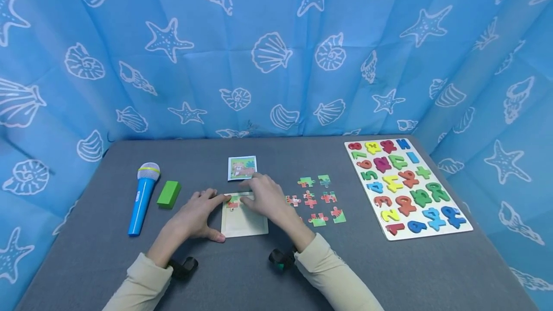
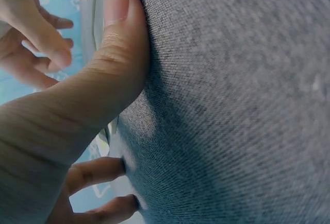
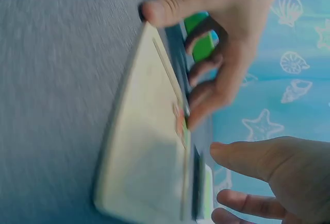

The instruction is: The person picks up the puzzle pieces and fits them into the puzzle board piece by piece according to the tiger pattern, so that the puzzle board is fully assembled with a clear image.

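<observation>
A pale wooden puzzle tray [image 1: 246, 227] lies flat on the grey table. One puzzle piece, green and orange [image 1: 233, 204], sits in its upper left corner. My left hand [image 1: 190, 217] is spread along the tray's left side, thumb at the lower left corner and index fingertip by the piece. In the left wrist view the thumb [image 2: 121, 44] touches the tray's edge and two other fingertips rest on the cloth. My right hand [image 1: 265, 198] hovers over the tray's upper right part, fingers extended, holding nothing in the right wrist view.
Behind the tray lies a picture card [image 1: 242, 168]. Several loose puzzle pieces [image 1: 318, 220] are scattered to the right, beside a board of colourful numbers and letters [image 1: 393, 196]. At left are a blue toy microphone [image 1: 144, 198] and a green block [image 1: 169, 194]. A blue curtain [image 1: 276, 90] hangs behind.
</observation>
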Motion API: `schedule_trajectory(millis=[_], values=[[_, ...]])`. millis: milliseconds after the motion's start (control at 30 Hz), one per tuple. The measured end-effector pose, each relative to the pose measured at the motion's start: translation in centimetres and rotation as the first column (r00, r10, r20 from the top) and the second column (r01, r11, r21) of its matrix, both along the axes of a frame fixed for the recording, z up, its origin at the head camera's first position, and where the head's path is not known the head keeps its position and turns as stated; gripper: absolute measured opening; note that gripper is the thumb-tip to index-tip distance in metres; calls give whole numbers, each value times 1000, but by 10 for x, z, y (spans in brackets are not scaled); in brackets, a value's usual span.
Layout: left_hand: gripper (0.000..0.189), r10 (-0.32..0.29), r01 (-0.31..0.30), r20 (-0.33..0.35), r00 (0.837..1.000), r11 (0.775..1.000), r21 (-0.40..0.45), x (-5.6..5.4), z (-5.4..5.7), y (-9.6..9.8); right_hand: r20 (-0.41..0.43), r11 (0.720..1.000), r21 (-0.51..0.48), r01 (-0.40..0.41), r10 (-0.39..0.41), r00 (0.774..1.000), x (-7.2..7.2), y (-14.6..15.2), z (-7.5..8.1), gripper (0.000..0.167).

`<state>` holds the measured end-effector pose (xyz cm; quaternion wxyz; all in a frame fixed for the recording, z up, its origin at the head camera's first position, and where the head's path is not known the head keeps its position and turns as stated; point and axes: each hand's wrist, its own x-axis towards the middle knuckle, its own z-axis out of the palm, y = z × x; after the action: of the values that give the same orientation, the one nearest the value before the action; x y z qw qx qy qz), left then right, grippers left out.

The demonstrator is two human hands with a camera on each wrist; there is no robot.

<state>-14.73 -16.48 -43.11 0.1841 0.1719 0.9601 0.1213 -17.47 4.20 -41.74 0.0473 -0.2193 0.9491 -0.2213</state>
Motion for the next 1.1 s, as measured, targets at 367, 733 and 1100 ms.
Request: schedule_trajectory(millis=[367, 733, 1100], values=[[101, 18, -18, -1, 1000, 1000, 2, 2, -1, 1, -51, 998, -20, 68, -69, 996, -7, 50, 8, 32], [101, 17, -17, -3, 1000, 1000, 0, 3, 0, 1, -49, 988, 21, 151, -150, 987, -16, 98, 8, 35], [101, 12, -12, -2, 1000, 1000, 9, 3, 1, 1, 42, 977, 54, 209, -211, 977, -20, 125, -1, 37]])
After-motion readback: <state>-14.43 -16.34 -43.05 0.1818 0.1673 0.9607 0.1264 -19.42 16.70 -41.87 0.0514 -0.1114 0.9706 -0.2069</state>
